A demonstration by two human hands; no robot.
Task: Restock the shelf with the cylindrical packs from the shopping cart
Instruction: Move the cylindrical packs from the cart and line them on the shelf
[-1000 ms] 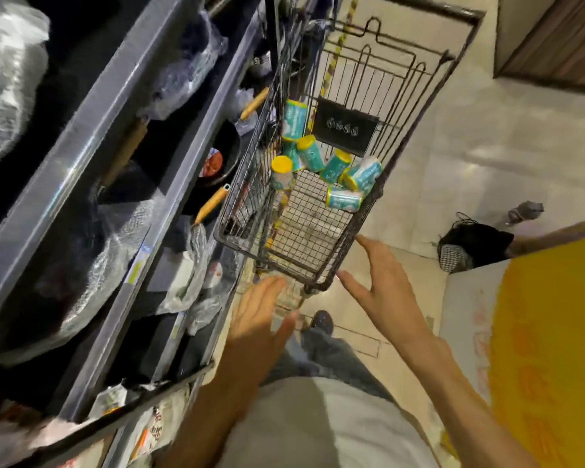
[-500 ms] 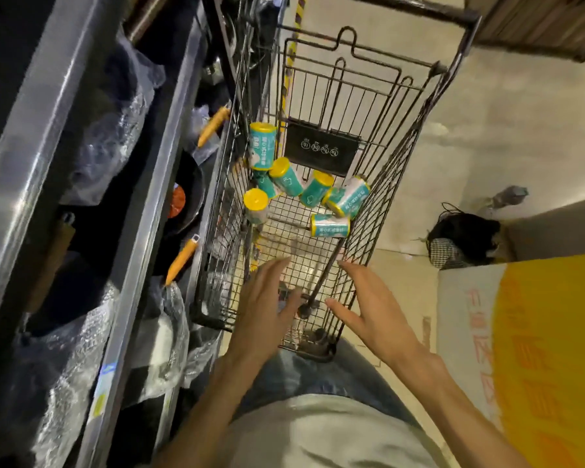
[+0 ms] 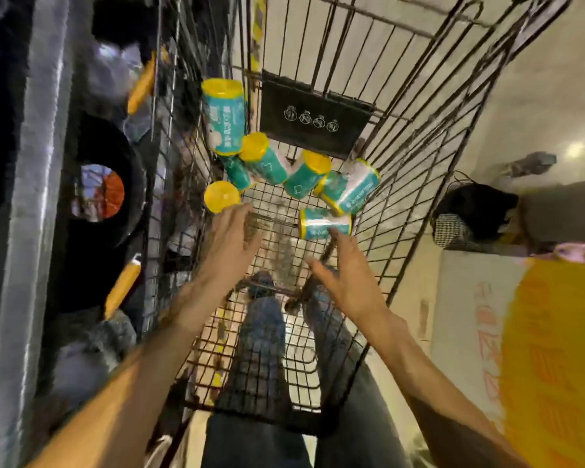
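Several teal cylindrical packs with yellow lids lie in the far end of the wire shopping cart (image 3: 416,184). One pack (image 3: 223,117) leans upright against the cart's left wall, and one (image 3: 221,196) shows only its yellow lid. A pack (image 3: 325,223) lies on its side at the right. My left hand (image 3: 232,241) reaches into the cart with fingers apart, its fingertips just below the yellow lid. My right hand (image 3: 347,275) is also open, fingertips nearly touching the lying pack. Both hands hold nothing.
A metal shelf (image 3: 38,184) runs along the left, holding black pans (image 3: 105,194) with yellow-orange handles and plastic-wrapped goods. A black sign (image 3: 314,116) hangs on the cart's far wall. A dark bag (image 3: 470,211) and a yellow-and-white box (image 3: 534,332) sit on the floor at the right.
Both hands have moved forward and down into the cart, closing on the packs. The view has swung closer over the cart.
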